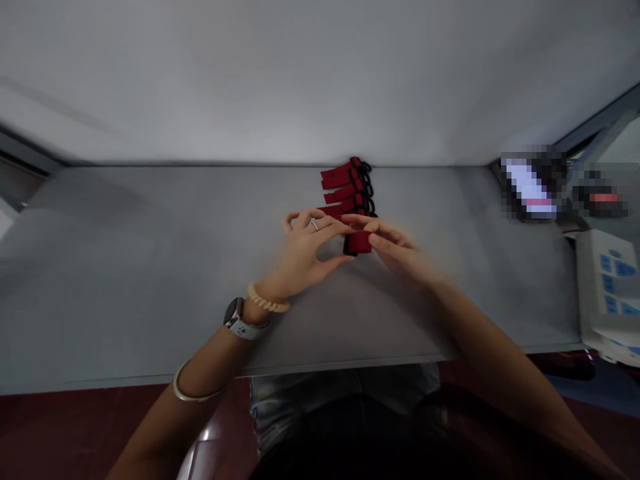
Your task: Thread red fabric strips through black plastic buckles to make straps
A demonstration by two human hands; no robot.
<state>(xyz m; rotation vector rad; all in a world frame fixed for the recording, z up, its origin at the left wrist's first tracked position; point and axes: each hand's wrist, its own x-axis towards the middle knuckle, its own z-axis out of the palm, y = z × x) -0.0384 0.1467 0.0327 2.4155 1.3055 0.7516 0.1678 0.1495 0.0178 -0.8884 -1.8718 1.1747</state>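
Between both hands, just above the grey table, is a short red fabric strap [361, 242] with a black part at its left end. My left hand [310, 250] grips that black end between thumb and fingertips. At the right end, my right hand [400, 250] pinches the red fabric between thumb and fingers. Right behind my hands lies a row of several similar red straps [340, 176], each with a black loop on its right side. My left fingers partly cover the nearest one.
The grey tabletop [150, 280] meets a pale upright panel [250, 87] at the back. A pixelated device with a bright screen [530, 190] is at the right rear. On the right edge stands a white box with blue markings [605, 287].
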